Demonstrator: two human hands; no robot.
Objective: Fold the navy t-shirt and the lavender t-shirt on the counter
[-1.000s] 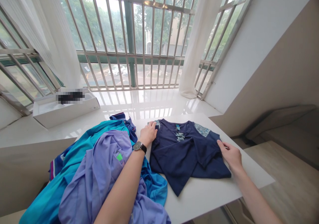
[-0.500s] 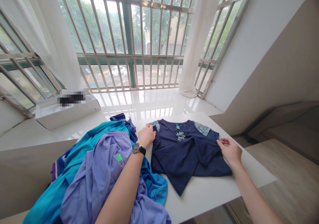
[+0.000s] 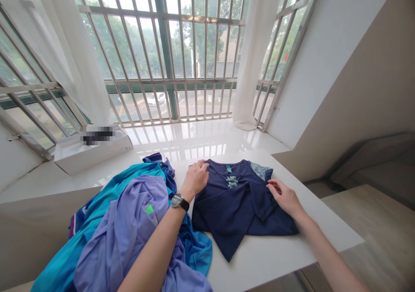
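A navy blue shirt point(image 3: 223, 214) lies on the white table, with its neckline toward the window and its long sleeves folded across the front. It has patterned shoulder patches and small bows below the collar. My left hand point(image 3: 195, 178), with a watch on the wrist, is closed on the left shoulder and covers the patch there. At the opposite side, my right hand point(image 3: 285, 197) pinches the shirt's edge just below the right shoulder patch. Beside my left forearm lies a heap of clothes, with a lavender garment point(image 3: 119, 227) over a turquoise garment point(image 3: 81, 231).
The white table point(image 3: 327, 235) meets a glossy window sill point(image 3: 181, 136). On the sill at the left stands a white box point(image 3: 94, 157) with a blurred dark patch. Barred windows and white curtains point(image 3: 248, 58) rise behind. A wooden surface point(image 3: 379, 223) lies lower right.
My right hand has moved up and left along the shirt's side, nearer the shoulder patch. My left hand has shifted onto the left shoulder, now hiding its patch. The view has tilted slightly.
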